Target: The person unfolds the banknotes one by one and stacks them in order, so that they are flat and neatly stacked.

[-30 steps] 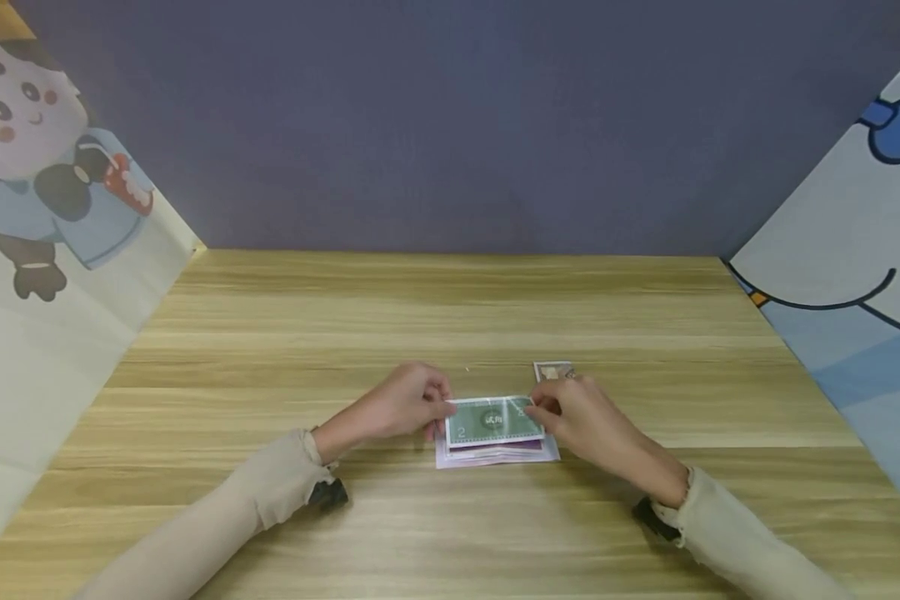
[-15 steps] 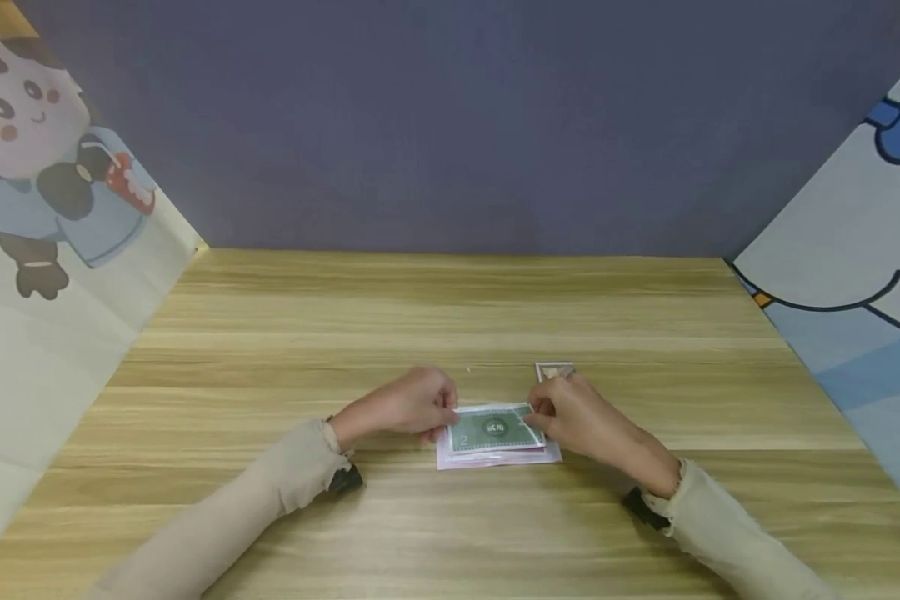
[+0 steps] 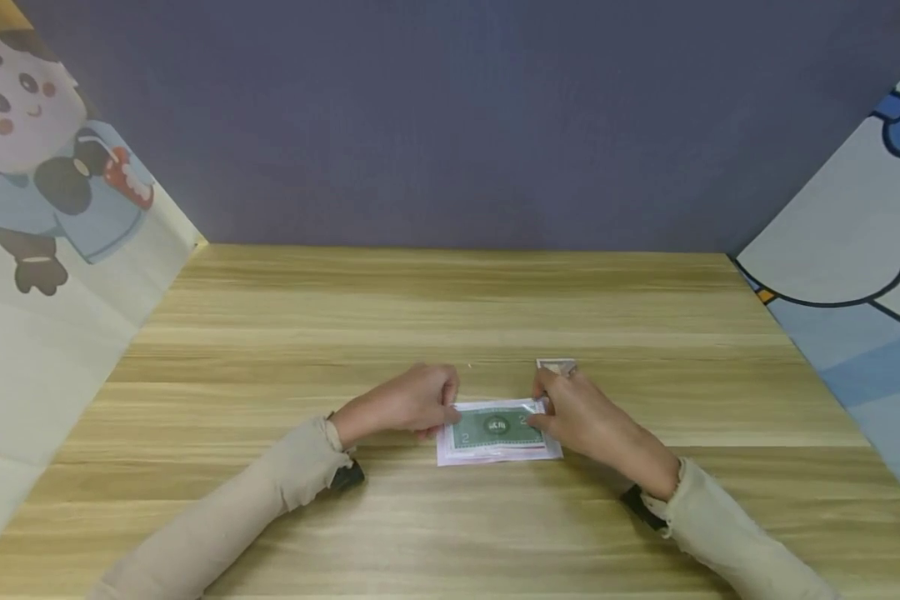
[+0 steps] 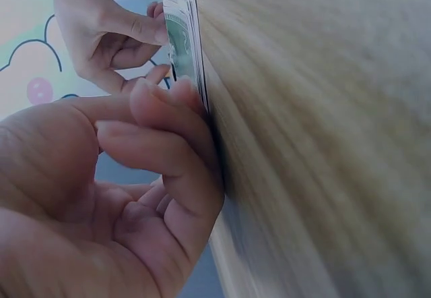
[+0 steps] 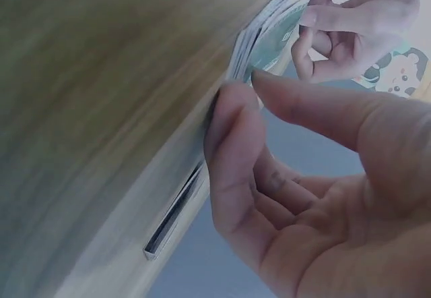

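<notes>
A green paper banknote (image 3: 495,427) marked with a 2 lies over a stack of paper notes, with a wider pale lilac note (image 3: 461,459) showing along the near side. My left hand (image 3: 417,398) pinches its left end, thumb on top. At the opposite end my right hand (image 3: 598,427) holds the right corner between thumb and curled fingers. Seen edge-on in the right wrist view, several layered notes (image 5: 248,42) fan slightly by the right fingertips (image 5: 232,99). The left wrist view shows the green face (image 4: 179,45) beyond the left fingers.
A smaller brownish note (image 3: 558,365) lies on the wooden table (image 3: 330,308) just behind my right hand, partly covered by it. A dark grey panel (image 3: 450,125) closes off the back, and cartoon-printed panels (image 3: 67,192) stand at both sides.
The green banknote has come down flatter onto the stack, covering the purple note that showed under its near edge. Both hands keep their places at its ends, shifting only slightly.
</notes>
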Demonstrator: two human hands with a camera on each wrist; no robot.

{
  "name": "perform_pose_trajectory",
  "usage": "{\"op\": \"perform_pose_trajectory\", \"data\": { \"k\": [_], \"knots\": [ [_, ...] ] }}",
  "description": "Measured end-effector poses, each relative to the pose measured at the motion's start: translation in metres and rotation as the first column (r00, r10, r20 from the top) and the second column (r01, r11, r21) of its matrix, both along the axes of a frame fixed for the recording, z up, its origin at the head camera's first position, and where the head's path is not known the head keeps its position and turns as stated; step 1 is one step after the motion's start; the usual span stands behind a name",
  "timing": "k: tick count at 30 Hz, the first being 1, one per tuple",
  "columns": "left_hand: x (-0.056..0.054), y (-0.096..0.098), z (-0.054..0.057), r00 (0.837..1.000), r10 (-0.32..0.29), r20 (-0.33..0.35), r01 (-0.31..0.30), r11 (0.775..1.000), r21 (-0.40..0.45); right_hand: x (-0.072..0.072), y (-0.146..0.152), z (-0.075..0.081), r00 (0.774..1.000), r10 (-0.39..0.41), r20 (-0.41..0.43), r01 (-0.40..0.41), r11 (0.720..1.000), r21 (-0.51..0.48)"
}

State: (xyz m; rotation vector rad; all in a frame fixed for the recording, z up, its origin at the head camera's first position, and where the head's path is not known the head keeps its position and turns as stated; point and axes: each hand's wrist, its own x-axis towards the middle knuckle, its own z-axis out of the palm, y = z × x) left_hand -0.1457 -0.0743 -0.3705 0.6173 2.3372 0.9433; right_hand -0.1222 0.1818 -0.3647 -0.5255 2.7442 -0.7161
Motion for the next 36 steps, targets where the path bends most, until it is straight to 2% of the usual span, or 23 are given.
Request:
{"op": "perform_pose_trajectory", "data": {
  "k": [3,7,10,12,18,25,31,36],
  "knots": [
    [-0.001,0.001,0.0,1.0,-0.001,0.004,0.001,1.0,0.007,-0.006,0.012,0.009,1.0,-0.018,0.023,0.018,1.0,-0.024],
    [-0.002,0.002,0.0,1.0,-0.016,0.012,0.016,1.0,0.009,-0.02,0.035,0.021,0.994,-0.088,-0.066,0.084,0.994,-0.063],
    [-0.002,0.001,0.0,1.0,-0.017,0.017,0.017,1.0,0.008,-0.029,0.047,0.021,0.982,-0.108,-0.157,0.098,0.993,-0.073],
    [-0.002,0.0,-0.001,1.0,-0.014,0.022,0.013,1.0,0.007,-0.034,0.051,0.015,0.982,-0.089,-0.167,0.079,0.995,-0.066],
    [-0.002,-0.001,-0.002,1.0,-0.014,0.028,0.014,1.0,0.017,-0.041,0.054,-0.004,0.995,0.016,-0.1,-0.019,0.999,-0.026],
    [-0.003,-0.001,-0.003,1.0,-0.014,0.026,0.014,1.0,0.018,-0.043,0.059,-0.009,0.999,0.004,-0.049,-0.003,1.0,0.02],
    [-0.003,-0.001,-0.004,1.0,-0.006,0.029,0.006,1.0,0.011,-0.049,0.066,-0.012,1.0,-0.018,0.006,0.019,0.994,-0.104],
    [-0.003,-0.001,-0.003,0.999,-0.004,0.032,0.003,1.0,0.014,-0.051,0.067,-0.007,0.997,-0.054,0.062,0.068,0.964,-0.256]
  ]
}}
